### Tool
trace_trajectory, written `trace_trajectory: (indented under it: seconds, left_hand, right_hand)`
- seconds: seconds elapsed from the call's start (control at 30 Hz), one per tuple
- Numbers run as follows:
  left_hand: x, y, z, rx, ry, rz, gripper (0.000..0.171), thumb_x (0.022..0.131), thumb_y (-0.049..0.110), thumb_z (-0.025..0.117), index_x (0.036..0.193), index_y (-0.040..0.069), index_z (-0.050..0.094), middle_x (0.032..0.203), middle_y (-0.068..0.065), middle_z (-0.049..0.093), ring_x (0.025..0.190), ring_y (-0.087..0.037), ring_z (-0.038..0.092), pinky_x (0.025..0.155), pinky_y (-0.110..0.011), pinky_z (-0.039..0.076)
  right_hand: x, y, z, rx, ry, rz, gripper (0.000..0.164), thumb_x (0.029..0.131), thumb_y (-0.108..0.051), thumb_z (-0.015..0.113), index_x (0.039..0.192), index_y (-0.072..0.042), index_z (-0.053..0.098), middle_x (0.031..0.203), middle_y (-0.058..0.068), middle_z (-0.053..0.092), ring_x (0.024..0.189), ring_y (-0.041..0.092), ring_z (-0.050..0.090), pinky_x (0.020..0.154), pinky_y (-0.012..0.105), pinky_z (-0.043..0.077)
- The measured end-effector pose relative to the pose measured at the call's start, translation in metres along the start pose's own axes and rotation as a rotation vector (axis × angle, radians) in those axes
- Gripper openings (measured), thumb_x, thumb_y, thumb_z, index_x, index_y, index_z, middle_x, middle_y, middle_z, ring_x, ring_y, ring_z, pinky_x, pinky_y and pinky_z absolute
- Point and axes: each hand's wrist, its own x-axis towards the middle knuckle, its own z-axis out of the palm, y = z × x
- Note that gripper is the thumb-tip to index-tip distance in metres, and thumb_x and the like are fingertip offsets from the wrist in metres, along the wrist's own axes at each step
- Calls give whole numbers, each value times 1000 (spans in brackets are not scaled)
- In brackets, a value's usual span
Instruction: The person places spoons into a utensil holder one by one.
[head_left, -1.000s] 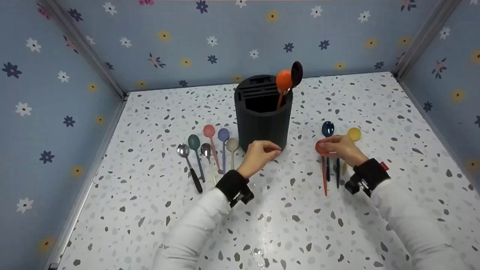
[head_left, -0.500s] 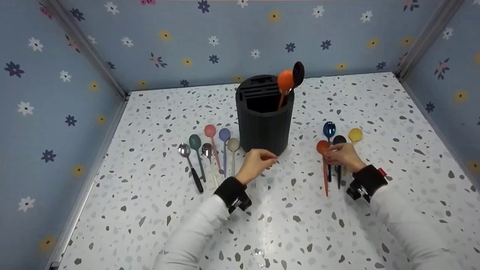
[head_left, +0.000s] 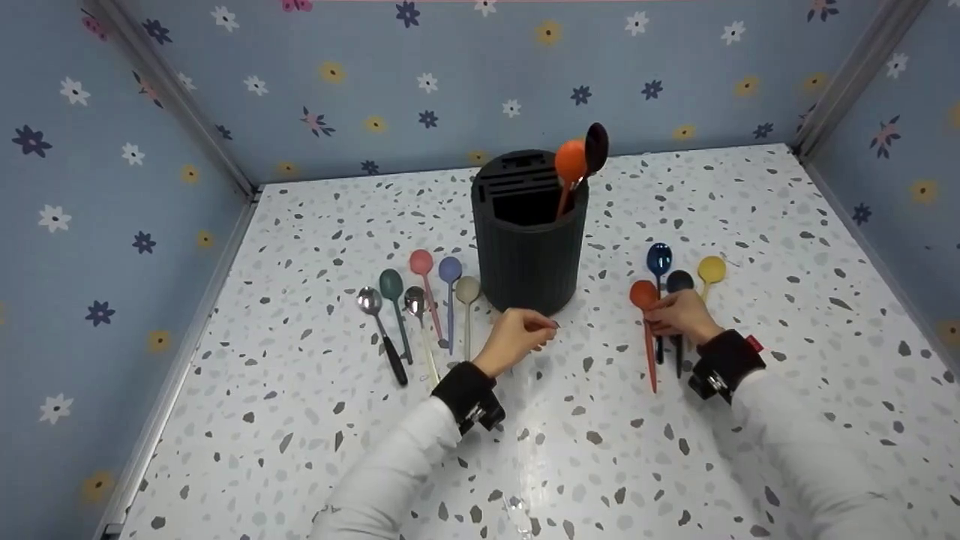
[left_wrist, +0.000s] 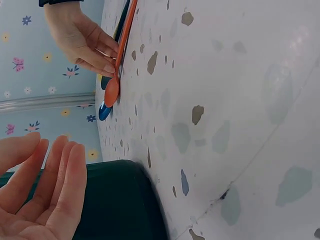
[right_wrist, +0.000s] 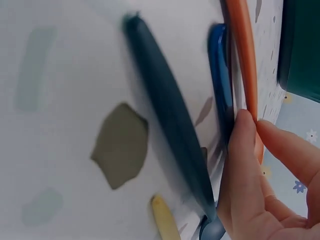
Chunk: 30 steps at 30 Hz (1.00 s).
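Note:
In the head view my right hand [head_left: 681, 315] pinches a red-orange spoon [head_left: 643, 293] by its handle, just below the bowl. The right wrist view shows thumb and forefinger meeting on that orange handle [right_wrist: 244, 55]. Close beside it lie a shiny blue spoon [head_left: 659, 258], a dark spoon [head_left: 679, 280] partly under the hand, and a yellow spoon [head_left: 712, 268]. My left hand [head_left: 515, 343] holds nothing, its fingers loosely bent, just in front of the black utensil holder [head_left: 529, 262]. An orange spoon [head_left: 571, 160] and a dark brown spoon [head_left: 596, 148] stand bowl-up in the holder.
Left of the holder, several spoons lie on the speckled table [head_left: 300, 465], among them a green spoon [head_left: 391, 283], a pink spoon [head_left: 421, 262], a purple spoon [head_left: 450, 268] and a beige spoon [head_left: 468, 289]. Flowered walls [head_left: 480, 82] enclose the back and sides.
My right hand has slid down from the red-orange spoon's bowl to its upper handle, uncovering the dark spoon's bowl. The left hand has drawn slightly back from the holder toward me.

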Motion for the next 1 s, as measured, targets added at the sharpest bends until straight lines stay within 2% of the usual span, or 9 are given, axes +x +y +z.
trace_trajectory:
  seconds: [0.2, 0.4, 0.47, 0.57, 0.73, 1.0]
  left_hand:
    - [-1, -3, 10, -14, -19, -8, 15, 79, 0, 61, 91, -8, 65, 81, -18, 65, 70, -34, 61, 59, -27, 54]
    - [-4, -4, 17, -56, -43, -7, 16, 80, -2, 60, 93, -11, 63, 84, -23, 63, 72, -40, 59, 64, -40, 54]
    - [-4, -5, 20, -54, -51, -11, 16, 80, -2, 60, 92, -11, 63, 84, -22, 64, 73, -39, 60, 64, -40, 54]
    - [-6, -7, 22, -29, -52, -23, 15, 80, -1, 61, 92, -9, 64, 83, -19, 65, 72, -34, 61, 62, -33, 55]
    - [-7, -7, 23, -3, -48, -41, 13, 80, 2, 61, 90, -5, 66, 80, -14, 65, 68, -27, 62, 57, -22, 53]
    - [-10, -9, 26, -8, -55, -73, 13, 79, 3, 62, 89, -4, 66, 78, -13, 66, 68, -27, 62, 59, -27, 54]
  right_hand:
    - [1, 0, 5, -53, 39, 5, 30, 79, 4, 59, 102, 21, 52, 81, 20, 66, 60, 13, 64, 63, 28, 55]
    - [5, -2, 11, -201, 102, 0, 23, 75, 1, 64, 91, 15, 55, 71, 14, 64, 54, 11, 60, 56, 25, 55]
    - [6, -2, 12, -235, 114, -4, 22, 73, 1, 65, 88, 14, 56, 67, 10, 62, 52, 10, 59, 53, 25, 54]
    - [6, -3, 13, -247, 122, -17, 21, 72, 1, 66, 86, 14, 57, 64, 8, 61, 50, 9, 58, 52, 24, 54]
    - [5, -1, 15, -132, 91, -13, 24, 75, 2, 63, 91, 18, 57, 65, 9, 64, 53, 11, 60, 56, 26, 55]
    - [4, 3, 14, 34, 34, 39, 31, 80, -1, 60, 101, 20, 52, 67, 4, 65, 58, 11, 63, 63, 27, 55]
